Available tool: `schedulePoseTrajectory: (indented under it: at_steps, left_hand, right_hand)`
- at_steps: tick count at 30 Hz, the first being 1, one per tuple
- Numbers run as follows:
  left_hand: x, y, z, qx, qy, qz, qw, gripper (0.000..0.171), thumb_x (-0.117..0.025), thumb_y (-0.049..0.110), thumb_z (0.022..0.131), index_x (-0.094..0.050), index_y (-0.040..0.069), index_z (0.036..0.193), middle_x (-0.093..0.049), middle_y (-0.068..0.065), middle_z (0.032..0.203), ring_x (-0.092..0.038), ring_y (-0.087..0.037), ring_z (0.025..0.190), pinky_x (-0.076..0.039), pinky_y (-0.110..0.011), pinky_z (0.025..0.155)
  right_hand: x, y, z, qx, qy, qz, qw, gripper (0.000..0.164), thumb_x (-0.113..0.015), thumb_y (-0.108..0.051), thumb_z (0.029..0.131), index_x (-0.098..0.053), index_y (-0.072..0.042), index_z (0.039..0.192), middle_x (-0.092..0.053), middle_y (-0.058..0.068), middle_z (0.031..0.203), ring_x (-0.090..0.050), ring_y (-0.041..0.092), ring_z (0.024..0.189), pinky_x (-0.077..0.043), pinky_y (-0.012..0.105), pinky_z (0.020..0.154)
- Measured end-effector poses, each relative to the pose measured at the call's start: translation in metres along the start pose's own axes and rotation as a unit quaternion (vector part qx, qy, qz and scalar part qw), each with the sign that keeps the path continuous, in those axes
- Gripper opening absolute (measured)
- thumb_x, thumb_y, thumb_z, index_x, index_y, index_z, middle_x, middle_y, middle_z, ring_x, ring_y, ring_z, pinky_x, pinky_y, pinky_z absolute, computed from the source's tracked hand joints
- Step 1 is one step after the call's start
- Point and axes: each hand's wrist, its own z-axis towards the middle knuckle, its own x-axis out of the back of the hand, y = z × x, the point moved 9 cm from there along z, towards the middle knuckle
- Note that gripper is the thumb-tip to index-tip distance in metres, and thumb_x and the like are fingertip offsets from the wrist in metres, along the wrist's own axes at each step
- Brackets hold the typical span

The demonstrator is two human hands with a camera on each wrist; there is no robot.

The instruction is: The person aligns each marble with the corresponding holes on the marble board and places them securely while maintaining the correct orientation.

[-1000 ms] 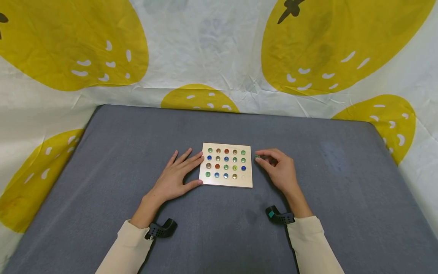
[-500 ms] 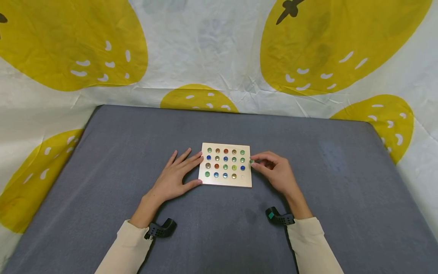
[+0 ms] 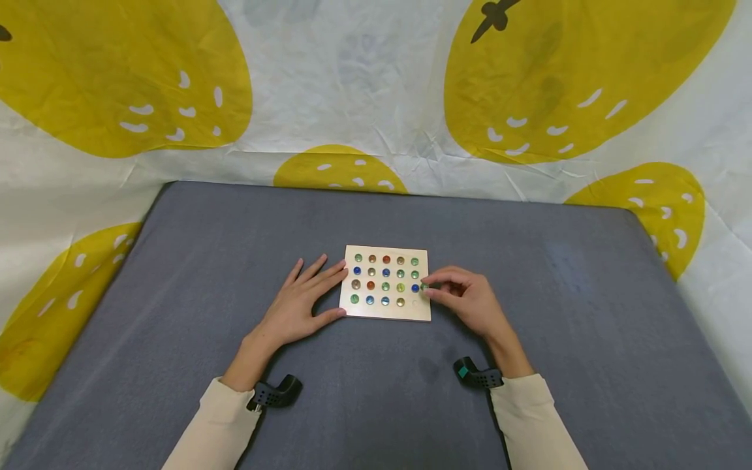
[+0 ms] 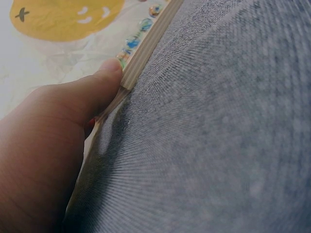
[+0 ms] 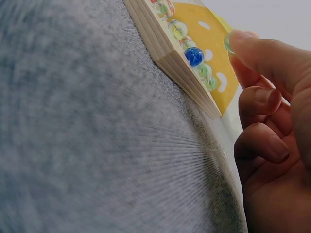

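A pale wooden board [image 3: 378, 313] lies on the table, with rows of coloured glass marbles seated in its hollows. One bare hollow [image 3: 415, 303] shows at its near right corner. My left hand [image 3: 302, 307] rests flat with spread fingers, fingertips and thumb at the board's left edge; the left wrist view has the thumb against the wooden side [image 4: 146, 53]. Between thumb and forefinger my right hand [image 3: 467, 297] pinches a green marble [image 5: 227, 43], above the board's right edge near a dark blue marble [image 5: 194, 57]. The other right fingers are curled in.
A grey cloth-covered table [image 3: 364, 391] surrounds the board. Behind it hangs a white sheet [image 3: 352, 85] printed with large yellow shapes. Each wrist wears a black camera mount [image 3: 279, 391].
My right hand has moved left and nearer to me, bringing the green marble from beside the board to over its right edge. The left hand stays in place.
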Motion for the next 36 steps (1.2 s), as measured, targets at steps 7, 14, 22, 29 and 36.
schedulePoseTrajectory:
  at_steps: [7, 14, 22, 29, 36]
  left_hand:
    - [0.0, -0.001, 0.0, 0.001, -0.001, 0.0, 1.0, 0.071, -0.064, 0.049, 0.088, -0.042, 0.016, 0.147, -0.037, 0.0, 0.151, -0.022, -0.028, 0.142, -0.007, -0.054, 0.114]
    - [-0.002, -0.001, 0.0, 0.002, -0.004, 0.0, 1.0, 0.071, -0.06, 0.052, 0.089, -0.041, 0.017, 0.148, -0.036, 0.001, 0.151, -0.021, -0.027, 0.143, -0.005, -0.053, 0.114]
    - [0.0, -0.001, 0.0, -0.004, 0.006, -0.001, 1.0, 0.07, -0.058, 0.055, 0.09, -0.042, 0.016, 0.147, -0.037, 0.0, 0.151, -0.023, -0.029, 0.142, -0.007, -0.055, 0.114]
    - [-0.001, -0.001, -0.001, -0.002, 0.001, 0.0, 1.0, 0.07, -0.06, 0.052, 0.09, -0.041, 0.017, 0.147, -0.036, 0.001, 0.151, -0.022, -0.028, 0.142, -0.006, -0.054, 0.114]
    - [-0.003, -0.003, -0.001, 0.0, -0.002, 0.002, 1.0, 0.07, -0.062, 0.05, 0.089, -0.04, 0.019, 0.148, -0.035, 0.003, 0.152, -0.02, -0.026, 0.143, -0.004, -0.052, 0.115]
  right_hand:
    - [-0.003, 0.002, -0.002, -0.006, -0.009, 0.01, 1.0, 0.015, -0.073, 0.0, 0.083, -0.074, 0.001, 0.098, -0.063, 0.008, 0.083, -0.043, 0.017, 0.056, -0.036, 0.024, 0.048]
    - [-0.006, 0.004, -0.002, -0.004, -0.024, 0.021, 0.999, 0.014, -0.074, 0.001, 0.082, -0.074, 0.003, 0.095, -0.066, 0.015, 0.088, -0.042, 0.016, 0.054, -0.034, 0.024, 0.046]
    - [-0.009, 0.006, -0.002, -0.005, -0.037, 0.014, 0.999, 0.014, -0.074, 0.001, 0.081, -0.074, 0.002, 0.095, -0.067, 0.016, 0.092, -0.044, 0.017, 0.054, -0.035, 0.023, 0.047]
    - [-0.012, 0.002, -0.003, 0.001, -0.045, 0.0, 0.999, 0.012, -0.075, 0.001, 0.081, -0.075, 0.0, 0.093, -0.066, 0.011, 0.084, -0.046, 0.017, 0.055, -0.037, 0.024, 0.047]
    - [-0.014, 0.0, -0.004, -0.002, -0.051, -0.016, 0.999, 0.012, -0.075, 0.0, 0.081, -0.075, 0.001, 0.093, -0.065, 0.01, 0.082, -0.048, 0.016, 0.056, -0.039, 0.023, 0.047]
